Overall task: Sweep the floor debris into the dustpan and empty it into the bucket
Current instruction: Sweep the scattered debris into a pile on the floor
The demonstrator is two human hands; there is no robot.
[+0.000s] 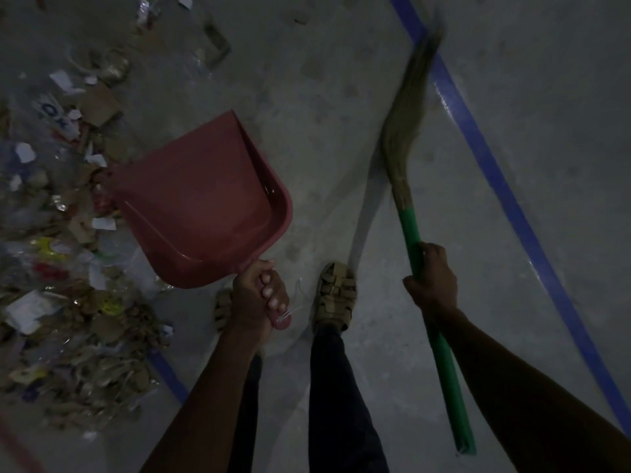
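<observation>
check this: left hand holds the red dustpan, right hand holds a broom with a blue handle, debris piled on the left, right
One thing is off: the head view shows the broom has a green handle, not blue. The rest stands: the left hand holds the red dustpan, the right hand holds the broom, debris lies left.

The supporting surface is a grey, smooth concrete floor (307, 97) under dim light, marked with faint darker smudges. A long blue painted or taped line (495, 186) crosses it diagonally at the right, from the upper edge toward the lower right corner. A shorter blue line segment (169, 373) lies at lower left, partly covered by litter. A broad pile of mixed debris (65, 250) covers the left side: torn brown cardboard pieces, white paper scraps, clear plastic wrappers and small coloured fragments. Two feet in tan strapped sandals (336, 295) stand on the floor near the centre, beside the pile.
</observation>
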